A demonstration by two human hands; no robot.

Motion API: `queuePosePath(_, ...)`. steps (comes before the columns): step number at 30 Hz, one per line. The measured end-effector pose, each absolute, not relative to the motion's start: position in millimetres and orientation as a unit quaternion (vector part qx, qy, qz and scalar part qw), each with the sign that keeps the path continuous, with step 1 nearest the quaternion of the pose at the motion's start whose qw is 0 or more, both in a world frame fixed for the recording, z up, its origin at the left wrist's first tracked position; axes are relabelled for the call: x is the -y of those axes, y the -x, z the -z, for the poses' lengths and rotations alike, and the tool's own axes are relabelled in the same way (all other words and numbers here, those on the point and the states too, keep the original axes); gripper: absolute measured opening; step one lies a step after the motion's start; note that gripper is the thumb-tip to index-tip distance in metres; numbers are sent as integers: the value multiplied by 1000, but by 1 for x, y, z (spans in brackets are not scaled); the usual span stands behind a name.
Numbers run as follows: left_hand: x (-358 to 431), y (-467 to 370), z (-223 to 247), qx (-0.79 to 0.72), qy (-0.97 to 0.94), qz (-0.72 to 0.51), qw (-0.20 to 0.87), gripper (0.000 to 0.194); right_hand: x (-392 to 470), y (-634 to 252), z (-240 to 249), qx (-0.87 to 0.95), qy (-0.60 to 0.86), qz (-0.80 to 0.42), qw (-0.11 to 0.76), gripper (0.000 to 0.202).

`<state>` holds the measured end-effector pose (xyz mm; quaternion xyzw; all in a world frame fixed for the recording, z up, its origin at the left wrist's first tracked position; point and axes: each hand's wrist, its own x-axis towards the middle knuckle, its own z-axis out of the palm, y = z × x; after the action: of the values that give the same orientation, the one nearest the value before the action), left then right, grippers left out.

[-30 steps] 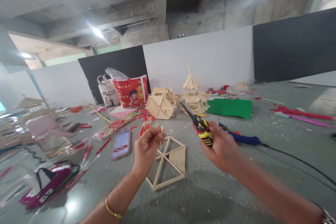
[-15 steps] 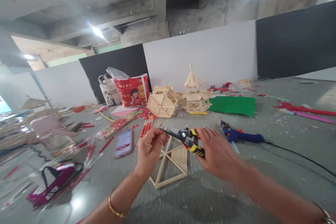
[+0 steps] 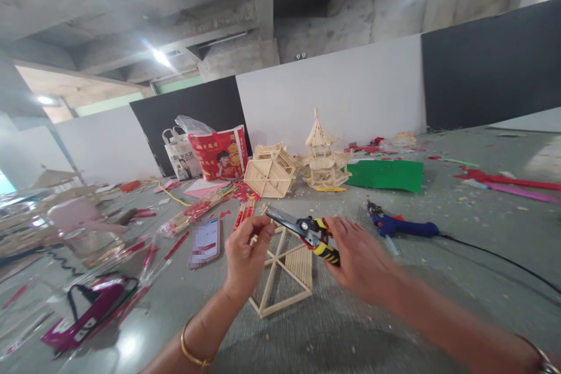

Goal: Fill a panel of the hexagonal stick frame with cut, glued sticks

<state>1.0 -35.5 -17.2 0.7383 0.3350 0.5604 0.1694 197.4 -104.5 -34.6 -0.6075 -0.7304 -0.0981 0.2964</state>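
My right hand [image 3: 359,257] grips yellow-and-black handled snips [image 3: 307,225], whose grey blades point left. Close by the blade tips, my left hand [image 3: 249,251] is pinched closed; whatever lies between its thumb and finger is too small or hidden to name. Under both hands a hexagonal frame of wooden sticks [image 3: 287,305] lies on the floor, one of its sections filled with parallel sticks. My left hand hides part of that frame. Just behind are red-and-white packets of sticks [image 3: 244,214].
Behind stand a wooden stick pavilion [image 3: 322,169] and a hexagonal stick structure [image 3: 269,172]. A blue glue gun [image 3: 401,225] with its cord lies right, a green sheet [image 3: 385,176] beyond. Leftward are a phone [image 3: 205,243], a purple object [image 3: 83,318] and a red bag [image 3: 219,155].
The snips have tilted slightly, and more of the blades' flat face shows. Both hands have shifted a little to the left in view, along with the whole scene.
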Motion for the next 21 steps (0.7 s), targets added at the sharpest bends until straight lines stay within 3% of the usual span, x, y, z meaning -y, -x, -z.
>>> queuePosePath(11, 37, 0, 12, -334, -762, -554, 8, 10, 112, -189, 34, 747, 567, -46, 343, 39)
queuePosePath(21, 38, 1, 11, -300, -778, -549, -54, 9, 112, -187, 37, 746, 565, -33, 351, 33)
